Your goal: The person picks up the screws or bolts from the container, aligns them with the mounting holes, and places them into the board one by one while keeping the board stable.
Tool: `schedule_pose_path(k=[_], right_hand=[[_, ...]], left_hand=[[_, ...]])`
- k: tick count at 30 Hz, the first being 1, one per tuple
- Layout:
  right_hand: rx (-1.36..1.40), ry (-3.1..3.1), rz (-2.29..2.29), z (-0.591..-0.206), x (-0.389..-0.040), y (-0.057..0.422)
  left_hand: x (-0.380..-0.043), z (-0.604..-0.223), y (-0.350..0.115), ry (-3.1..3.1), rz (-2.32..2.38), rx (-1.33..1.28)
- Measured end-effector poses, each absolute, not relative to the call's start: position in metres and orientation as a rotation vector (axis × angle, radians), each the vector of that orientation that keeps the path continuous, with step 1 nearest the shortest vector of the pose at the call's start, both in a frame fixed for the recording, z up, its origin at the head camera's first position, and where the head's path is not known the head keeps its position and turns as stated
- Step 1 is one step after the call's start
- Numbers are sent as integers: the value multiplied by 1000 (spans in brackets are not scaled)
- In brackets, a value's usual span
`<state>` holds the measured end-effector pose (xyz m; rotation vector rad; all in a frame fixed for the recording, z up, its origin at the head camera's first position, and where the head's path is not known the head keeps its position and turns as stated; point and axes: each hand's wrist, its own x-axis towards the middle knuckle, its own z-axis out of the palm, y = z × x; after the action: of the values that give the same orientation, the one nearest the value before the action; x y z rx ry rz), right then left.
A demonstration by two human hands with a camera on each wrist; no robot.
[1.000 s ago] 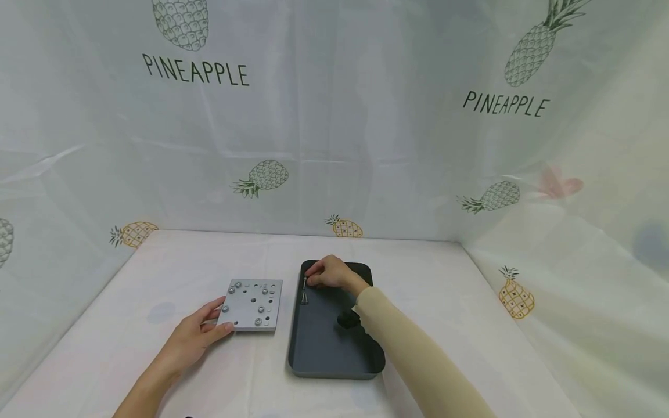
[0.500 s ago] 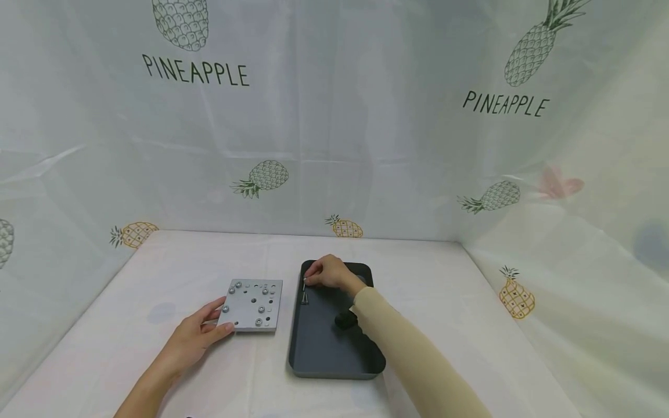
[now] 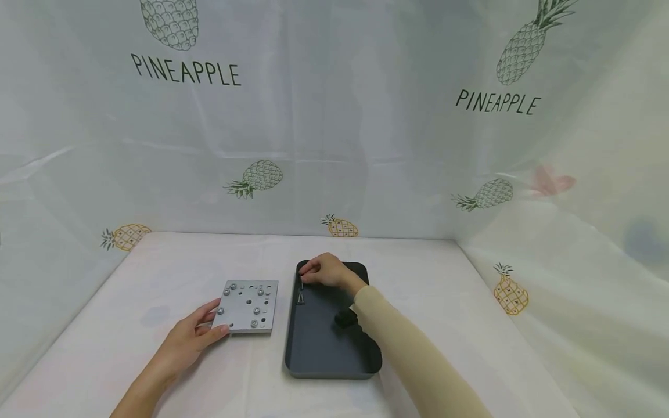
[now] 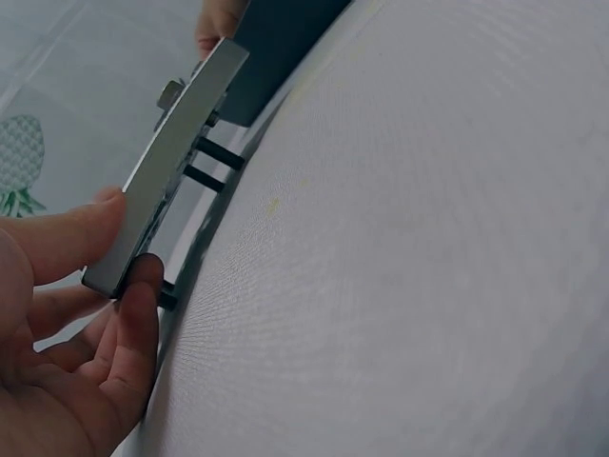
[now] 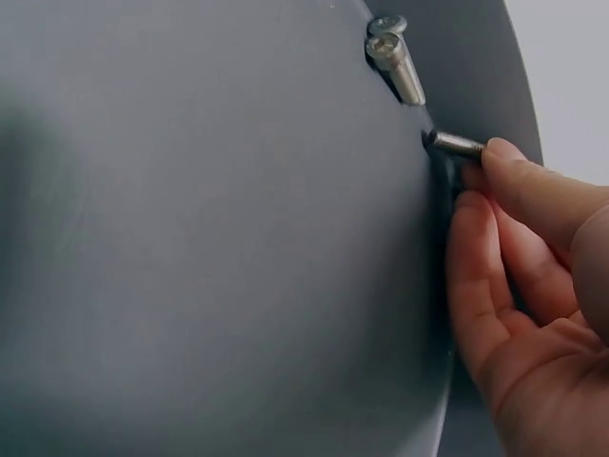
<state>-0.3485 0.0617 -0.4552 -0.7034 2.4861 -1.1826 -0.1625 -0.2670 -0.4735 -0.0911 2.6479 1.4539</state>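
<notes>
My left hand (image 3: 183,341) grips the left edge of a square silver metal plate (image 3: 240,315), thumb on top and fingers curled under. Round holes and several socket-head screws dot the plate's face. In the left wrist view dark screw shanks (image 4: 219,152) stick out below it, over the cloth. My right hand (image 3: 330,273) is inside the dark grey tray (image 3: 313,354), near its far left corner. Between thumb and fingertips it pinches a short metal screw (image 5: 457,144), whose far end the fingers hide. Two more screws (image 5: 388,49) lie against the tray wall close by.
A black object (image 3: 345,318), partly behind the right sleeve (image 3: 407,342), shows over the tray. White cloth (image 3: 219,383) covers the table. A pineapple-print curtain (image 3: 334,128) hangs behind and at the sides.
The head view has shifted slightly, moving everything a little left. My right hand stays at the tray's far left corner with its fingers on the screw. My left hand keeps its hold on the plate.
</notes>
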Motion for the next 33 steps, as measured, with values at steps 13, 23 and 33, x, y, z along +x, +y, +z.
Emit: schedule_pose_path(k=[13,23,33], right_hand=[[-771,2467,-1162,-434,-341,67],[-848,2428,-1216,-415,-342,67],[-937,2427,-1229,-410,-343,56]], left_hand=[[-162,-475,-267,2640,1466,-90],[-162,-474,-266,2651,1458,-82],[-161,-472,-265,2651,1455,-91]])
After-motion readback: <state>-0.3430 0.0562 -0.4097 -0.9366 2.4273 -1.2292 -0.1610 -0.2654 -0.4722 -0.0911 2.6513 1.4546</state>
